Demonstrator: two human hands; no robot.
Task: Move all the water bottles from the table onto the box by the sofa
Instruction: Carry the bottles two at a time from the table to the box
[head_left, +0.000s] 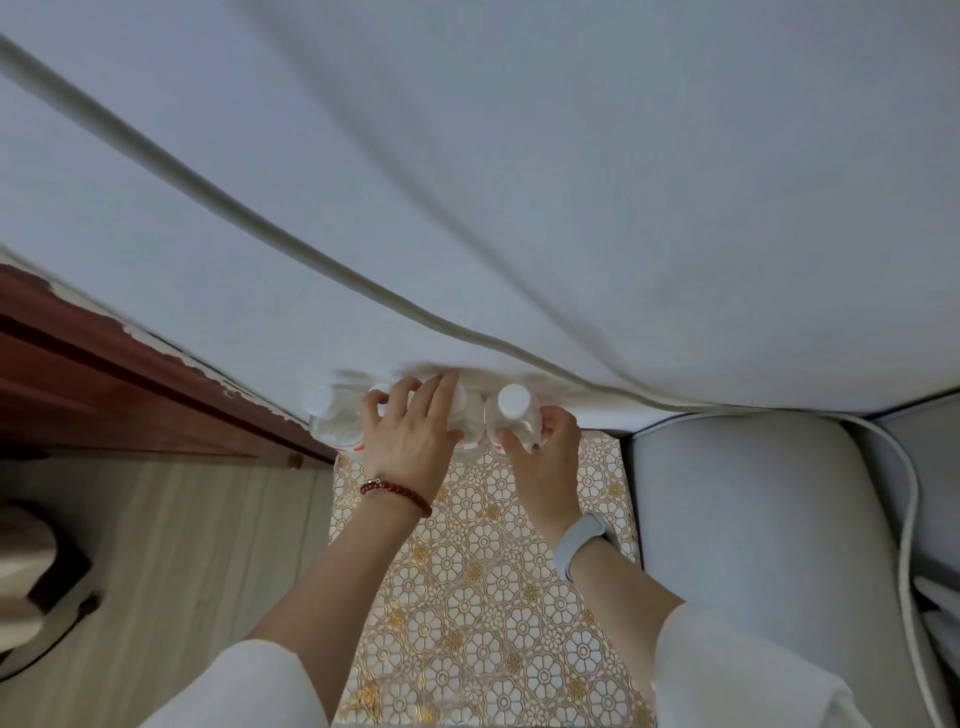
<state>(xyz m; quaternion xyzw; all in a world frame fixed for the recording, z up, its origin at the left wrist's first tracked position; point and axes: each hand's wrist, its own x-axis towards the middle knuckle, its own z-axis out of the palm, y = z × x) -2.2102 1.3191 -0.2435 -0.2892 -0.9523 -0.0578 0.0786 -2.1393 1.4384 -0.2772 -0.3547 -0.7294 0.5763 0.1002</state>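
Gripping clear plastic white-capped water bottles (511, 418) mid-frame — right hand (540, 457) wraps one, left hand (410, 441) clasps another — tucking them against the white wall (519, 182), probably for support, on the gold flower-patterned box (467, 597) beside the grey sofa (753, 519).

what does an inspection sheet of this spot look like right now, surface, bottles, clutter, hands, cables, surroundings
surface: box top with a gold and white flower-pattern cover, mostly bare.
job's things: water bottles stand upright in a row at the far edge, against the white wall; the exact count is hidden by the hands.
clutter: nothing seen on the box besides the bottles.
grippers: left hand lies over the middle bottles; right hand grips the rightmost bottle.
cables: a pale cord runs diagonally along the wall and down past the sofa.
surroundings: grey sofa arm right of the box, dark wooden furniture to the left, light wood floor.
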